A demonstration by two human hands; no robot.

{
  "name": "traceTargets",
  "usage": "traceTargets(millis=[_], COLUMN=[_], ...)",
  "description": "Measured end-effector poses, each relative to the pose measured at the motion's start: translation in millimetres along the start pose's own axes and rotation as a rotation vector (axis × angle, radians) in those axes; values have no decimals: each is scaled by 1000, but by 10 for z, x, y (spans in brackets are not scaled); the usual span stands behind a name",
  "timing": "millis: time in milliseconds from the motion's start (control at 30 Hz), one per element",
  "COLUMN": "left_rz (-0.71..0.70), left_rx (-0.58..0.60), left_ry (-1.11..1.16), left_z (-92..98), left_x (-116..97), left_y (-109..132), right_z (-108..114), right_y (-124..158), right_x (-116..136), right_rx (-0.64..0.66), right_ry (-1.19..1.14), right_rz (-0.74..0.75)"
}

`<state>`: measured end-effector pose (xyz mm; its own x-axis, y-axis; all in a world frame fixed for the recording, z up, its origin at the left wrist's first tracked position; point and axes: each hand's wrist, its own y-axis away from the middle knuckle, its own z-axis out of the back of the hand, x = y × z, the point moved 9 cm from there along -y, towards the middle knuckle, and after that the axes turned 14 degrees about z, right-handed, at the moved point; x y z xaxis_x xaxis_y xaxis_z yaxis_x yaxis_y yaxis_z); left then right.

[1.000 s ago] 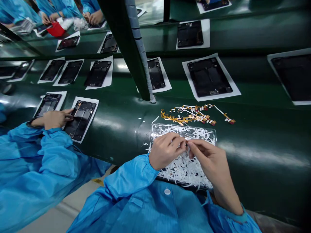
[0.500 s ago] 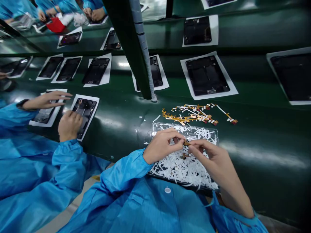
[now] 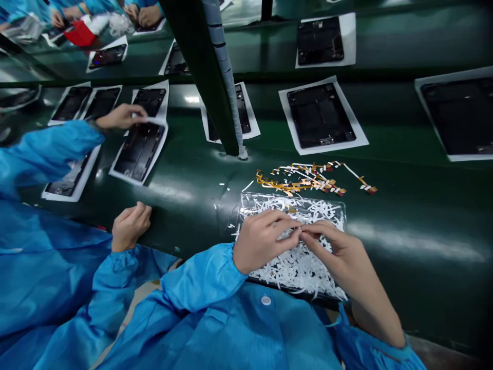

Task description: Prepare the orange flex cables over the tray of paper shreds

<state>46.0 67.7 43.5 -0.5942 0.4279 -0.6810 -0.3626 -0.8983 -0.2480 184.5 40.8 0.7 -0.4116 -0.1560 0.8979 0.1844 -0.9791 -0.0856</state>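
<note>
My left hand (image 3: 265,239) and my right hand (image 3: 339,254) meet fingertip to fingertip over a clear plastic tray (image 3: 344,216). Both are closed in a pinch. An orange flex cable (image 3: 291,209) shows just beyond my left fingers; the part between the fingertips is hidden. White paper-like strips (image 3: 296,272) fill the tray in a loose heap. Behind the tray lies a pile of orange and white flex cables (image 3: 304,180), a single one stretching off to the right.
Tablet-like dark panels on white sheets (image 3: 321,115) line the green bench (image 3: 416,216). A slanted post (image 3: 208,77) rises beyond the tray. To my left, a co-worker's hand (image 3: 121,116) holds the sheet under a panel (image 3: 139,149); the other hand (image 3: 131,223) rests near the bench edge.
My left hand has turned and shifted slightly right, bringing the fingertips together. The orange piece now shows beyond the left fingers. The co-worker has moved a panel on its sheet forward.
</note>
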Motion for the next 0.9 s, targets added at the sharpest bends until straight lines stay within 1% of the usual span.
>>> traceTargets(millis=[133, 200, 267, 367, 433, 500, 567, 633, 700, 733, 800, 900], left_rz=[-50, -47, -18, 18, 39, 82, 130, 145, 106, 83, 70, 149], left_rx=[-75, -72, -53, -13, 3, -9, 9, 120, 257, 295, 295, 228], left_ry=[-190, -248, -286, -345, -369, -342, -196, 47, 258, 319, 369, 376], left_z=[-52, -59, -66, -90, -83, -23, 41, 25, -36, -55, -64, -63], left_x=[56, 116, 217, 382, 449, 460, 409, 299, 146, 86, 54, 171], left_y=[17, 1, -7, 11, 21, 2, -43, -96, -126, -134, -144, -136], right_z=[-113, -89, 36, 379, 590, 685, 639, 498, 311, 231, 138, 143], right_y=[-135, -125, -54, 93, 147, 139, 86, 7, -72, -105, -150, -159], right_x=[22, 8, -23, -36, 35, 146, 226, 260, 278, 292, 321, 366], right_rx=[1, -9, -26, -70, -67, -27, 33, 82, 139, 160, 167, 122], right_ry=[49, 64, 73, 89, 143, 224, 277, 273, 242, 229, 222, 256], right_rz=[42, 43, 20, -18, 10, 76, 130, 163, 198, 221, 256, 279])
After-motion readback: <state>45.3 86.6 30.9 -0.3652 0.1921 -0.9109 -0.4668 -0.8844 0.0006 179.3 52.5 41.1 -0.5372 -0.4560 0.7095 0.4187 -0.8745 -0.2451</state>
